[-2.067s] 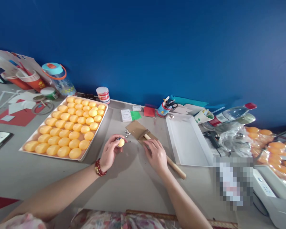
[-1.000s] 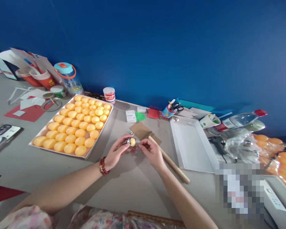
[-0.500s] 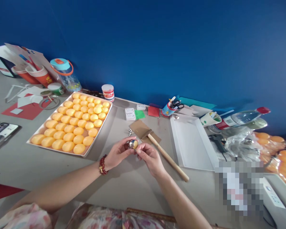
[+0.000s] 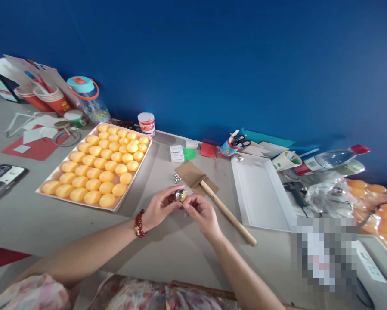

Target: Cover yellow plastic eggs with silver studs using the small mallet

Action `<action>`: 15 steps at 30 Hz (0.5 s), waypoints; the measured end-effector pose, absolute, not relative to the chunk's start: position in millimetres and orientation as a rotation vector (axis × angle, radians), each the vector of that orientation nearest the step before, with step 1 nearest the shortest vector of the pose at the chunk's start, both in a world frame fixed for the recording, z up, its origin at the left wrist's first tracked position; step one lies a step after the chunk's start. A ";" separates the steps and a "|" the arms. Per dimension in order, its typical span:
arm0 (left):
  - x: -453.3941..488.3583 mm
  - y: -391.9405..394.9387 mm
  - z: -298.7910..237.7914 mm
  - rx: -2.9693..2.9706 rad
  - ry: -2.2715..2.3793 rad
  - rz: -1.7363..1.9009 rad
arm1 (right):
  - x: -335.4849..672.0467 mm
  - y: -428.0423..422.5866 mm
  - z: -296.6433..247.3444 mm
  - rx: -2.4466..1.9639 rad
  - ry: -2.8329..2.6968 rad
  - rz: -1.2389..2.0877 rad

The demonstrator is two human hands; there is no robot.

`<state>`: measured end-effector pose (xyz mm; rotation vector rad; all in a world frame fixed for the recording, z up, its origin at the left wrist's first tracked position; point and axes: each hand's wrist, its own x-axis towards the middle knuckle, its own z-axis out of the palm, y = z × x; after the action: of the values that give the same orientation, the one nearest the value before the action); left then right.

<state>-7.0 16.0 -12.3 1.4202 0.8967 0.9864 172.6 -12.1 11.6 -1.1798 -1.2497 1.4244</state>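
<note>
Between the thumb and fingers of my left hand (image 4: 159, 206) is a small shiny silver-and-gold ball (image 4: 181, 196). My right hand (image 4: 203, 213) pinches at the ball's lower right side, thumb and fingertips together. Whatever lies between those fingertips is too small to make out. Just beyond my hands, several tiny silver beads (image 4: 177, 178) lie on the grey table (image 4: 167, 262). A hammer with a wooden handle (image 4: 228, 214) rests with its head on brown cardboard (image 4: 187, 172).
On the left stands a shallow box of orange balls (image 4: 114, 209). A white tray (image 4: 261, 189) lies to the right, with a pen cup (image 4: 228, 148) behind it. Small white boxes (image 4: 177, 153) sit near the wall. A clear bottle (image 4: 332, 159) leans at far right.
The ball has turned slightly in my left hand, and my right fingertips have shifted a little at its edge. Everything else stays in place apart from a slight camera shift.
</note>
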 end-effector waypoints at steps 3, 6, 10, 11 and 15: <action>-6.9 15.9 -11.8 1.411 0.905 0.971 | 172.2 -12.9 10.8 -1.210 -1.312 1.329; -6.8 15.2 -10.3 1.394 0.900 0.962 | 172.2 -13.3 10.7 -1.239 -1.356 1.257; -6.1 13.5 -7.0 1.336 0.819 0.993 | 173.4 -13.3 10.5 -1.261 -1.356 1.262; -5.9 13.1 -5.9 1.321 0.793 1.001 | 173.5 -13.3 10.1 -1.256 -1.334 1.274; -5.5 12.7 -1.5 1.338 0.754 1.018 | 173.1 -13.6 7.9 -1.197 -1.232 1.319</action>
<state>-5.5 12.7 -1.5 1.3376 0.7538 1.0181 173.1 -13.6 7.9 -1.1966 -1.2323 1.3187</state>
